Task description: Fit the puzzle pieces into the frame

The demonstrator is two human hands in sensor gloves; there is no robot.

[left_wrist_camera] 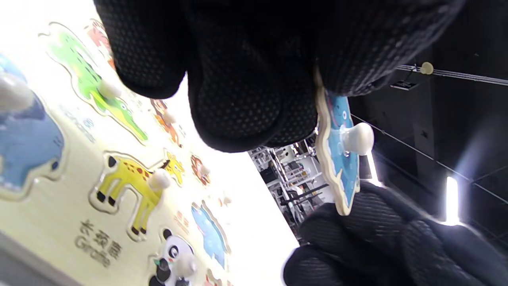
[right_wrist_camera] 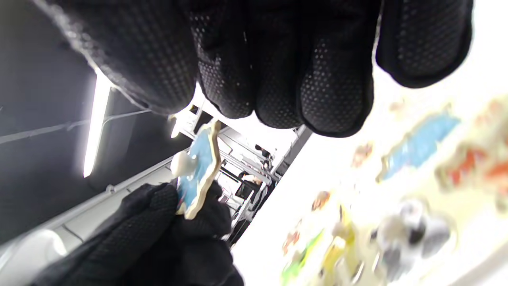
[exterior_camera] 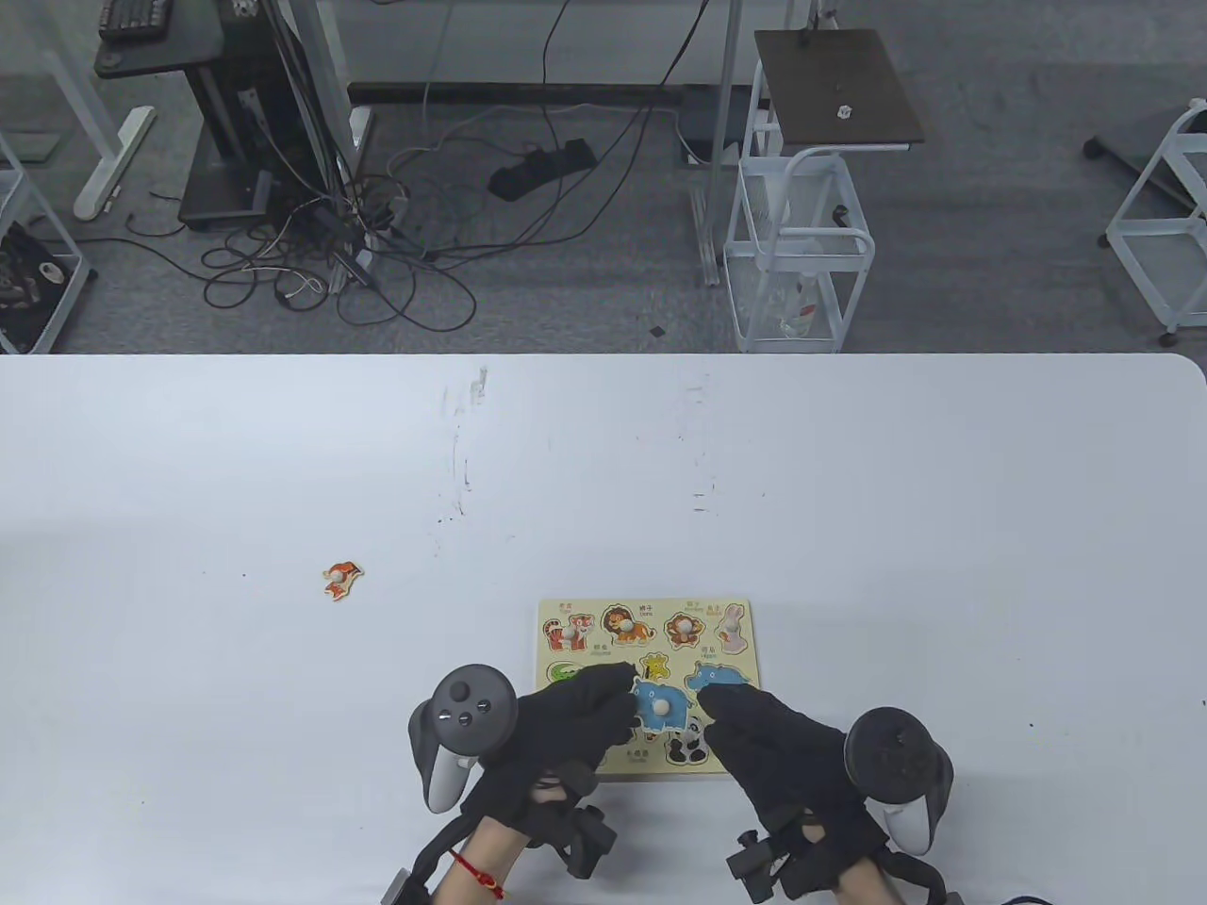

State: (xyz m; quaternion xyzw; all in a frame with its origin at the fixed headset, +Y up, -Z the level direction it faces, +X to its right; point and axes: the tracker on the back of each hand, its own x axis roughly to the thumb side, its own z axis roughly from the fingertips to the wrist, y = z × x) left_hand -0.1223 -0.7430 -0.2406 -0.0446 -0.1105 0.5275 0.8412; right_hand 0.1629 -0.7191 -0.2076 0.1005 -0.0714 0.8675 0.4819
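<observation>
Blue elephant puzzle piece (exterior_camera: 660, 706) with white peg, lifted above near edge of wooden animal puzzle frame (exterior_camera: 737, 615), pinched at left edge by left hand (exterior_camera: 566, 731); right hand (exterior_camera: 773, 745) beside piece, grip state unclear; orange fox piece (exterior_camera: 341, 578) lies well apart, left on white table (exterior_camera: 943, 528)

The gloved left hand (exterior_camera: 566, 731) covers the puzzle frame's (exterior_camera: 740, 613) near-left corner; right wrist view blurs the board's animals.

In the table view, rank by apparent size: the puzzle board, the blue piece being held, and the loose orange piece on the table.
1. Board
2. Blue piece, held above the board, so slightly enlarged
3. Orange piece
</observation>
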